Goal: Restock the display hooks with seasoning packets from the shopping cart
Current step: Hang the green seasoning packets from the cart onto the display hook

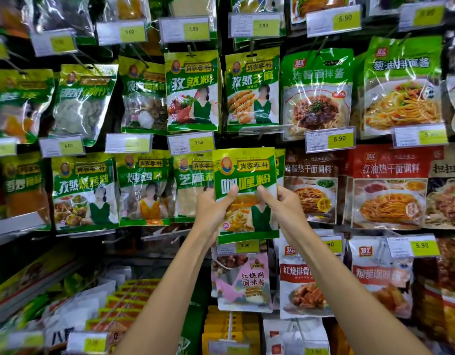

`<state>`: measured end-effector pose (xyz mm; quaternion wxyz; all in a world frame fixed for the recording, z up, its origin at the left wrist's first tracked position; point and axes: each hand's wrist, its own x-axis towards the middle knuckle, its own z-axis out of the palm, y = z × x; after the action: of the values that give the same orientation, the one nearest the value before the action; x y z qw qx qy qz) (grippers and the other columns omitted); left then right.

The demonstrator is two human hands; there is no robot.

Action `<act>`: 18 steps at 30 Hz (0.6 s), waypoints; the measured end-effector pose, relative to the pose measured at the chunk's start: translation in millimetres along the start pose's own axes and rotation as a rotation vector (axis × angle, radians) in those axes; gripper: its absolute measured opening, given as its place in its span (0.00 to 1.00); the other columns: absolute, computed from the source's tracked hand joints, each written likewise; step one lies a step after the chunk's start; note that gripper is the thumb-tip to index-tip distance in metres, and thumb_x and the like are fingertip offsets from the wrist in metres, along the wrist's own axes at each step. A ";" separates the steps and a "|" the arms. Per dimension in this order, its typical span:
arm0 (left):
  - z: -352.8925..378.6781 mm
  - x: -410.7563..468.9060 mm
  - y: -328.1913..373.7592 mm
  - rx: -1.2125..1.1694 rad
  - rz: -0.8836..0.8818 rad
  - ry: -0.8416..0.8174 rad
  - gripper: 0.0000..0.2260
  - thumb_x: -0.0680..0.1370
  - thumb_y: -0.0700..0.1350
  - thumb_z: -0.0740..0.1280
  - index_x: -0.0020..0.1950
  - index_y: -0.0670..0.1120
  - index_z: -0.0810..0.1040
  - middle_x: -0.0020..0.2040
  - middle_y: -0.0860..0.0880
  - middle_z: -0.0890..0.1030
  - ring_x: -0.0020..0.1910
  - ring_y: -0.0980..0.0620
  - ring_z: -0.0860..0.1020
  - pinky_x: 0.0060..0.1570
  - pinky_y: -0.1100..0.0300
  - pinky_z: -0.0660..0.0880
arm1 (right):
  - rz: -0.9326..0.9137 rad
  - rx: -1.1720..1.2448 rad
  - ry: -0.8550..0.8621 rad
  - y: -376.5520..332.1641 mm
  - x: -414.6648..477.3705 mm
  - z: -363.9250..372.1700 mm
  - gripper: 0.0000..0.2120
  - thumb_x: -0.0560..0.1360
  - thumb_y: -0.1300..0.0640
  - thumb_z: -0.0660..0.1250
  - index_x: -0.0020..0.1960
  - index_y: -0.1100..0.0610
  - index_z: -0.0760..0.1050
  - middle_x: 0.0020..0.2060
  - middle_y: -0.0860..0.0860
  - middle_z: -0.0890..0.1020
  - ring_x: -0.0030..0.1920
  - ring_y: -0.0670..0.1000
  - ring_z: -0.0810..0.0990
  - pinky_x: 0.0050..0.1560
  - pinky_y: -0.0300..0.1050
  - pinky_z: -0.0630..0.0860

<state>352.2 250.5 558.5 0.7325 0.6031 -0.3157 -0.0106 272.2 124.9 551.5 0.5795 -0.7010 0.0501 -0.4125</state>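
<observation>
A green and yellow seasoning packet [245, 180] with a curry dish picture is held upright in front of the middle row of the display. My left hand [213, 210] grips its left edge and my right hand [288, 207] grips its right edge, thumbs on the front. The packet's top sits level with the hook row, just right of a hanging green sesame packet [191, 185]. More of the same green packets [279, 162] peek out behind its right edge. The hook itself is hidden behind the packet. The shopping cart is out of sight.
Rows of hanging packets fill the wall: green seasoning packets [191, 90] above, red noodle-sauce packets [389, 187] to the right, white sauce packets [243, 280] below. Yellow price tags [198, 142] jut out on hook ends. Boxed goods [124, 306] lie on the lower left shelf.
</observation>
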 end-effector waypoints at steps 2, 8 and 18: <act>-3.4 3.9 0.7 0.101 0.129 0.058 0.18 0.75 0.52 0.69 0.48 0.35 0.77 0.41 0.36 0.80 0.38 0.48 0.79 0.43 0.50 0.79 | -0.012 0.022 0.027 1.4 0.3 -1.7 0.15 0.76 0.52 0.67 0.51 0.65 0.79 0.45 0.56 0.83 0.51 0.56 0.81 0.57 0.57 0.76; -36.5 28.0 28.5 0.701 0.827 0.639 0.10 0.80 0.44 0.63 0.58 0.43 0.79 0.46 0.43 0.80 0.42 0.49 0.77 0.36 0.63 0.68 | -0.034 0.019 0.107 5.7 8.0 -12.6 0.20 0.75 0.52 0.69 0.45 0.72 0.74 0.38 0.67 0.73 0.42 0.55 0.73 0.45 0.50 0.70; -47.0 78.2 32.3 1.207 1.040 0.494 0.18 0.81 0.44 0.60 0.70 0.39 0.69 0.69 0.41 0.71 0.69 0.42 0.69 0.71 0.48 0.60 | 0.001 -0.023 0.175 -3.5 38.7 -24.1 0.16 0.77 0.54 0.68 0.33 0.59 0.71 0.36 0.59 0.76 0.40 0.57 0.77 0.42 0.51 0.73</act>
<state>425.4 269.5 619.0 0.2430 0.6543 -0.3357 0.6326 280.7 86.2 574.3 0.5651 -0.6688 0.1055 -0.4714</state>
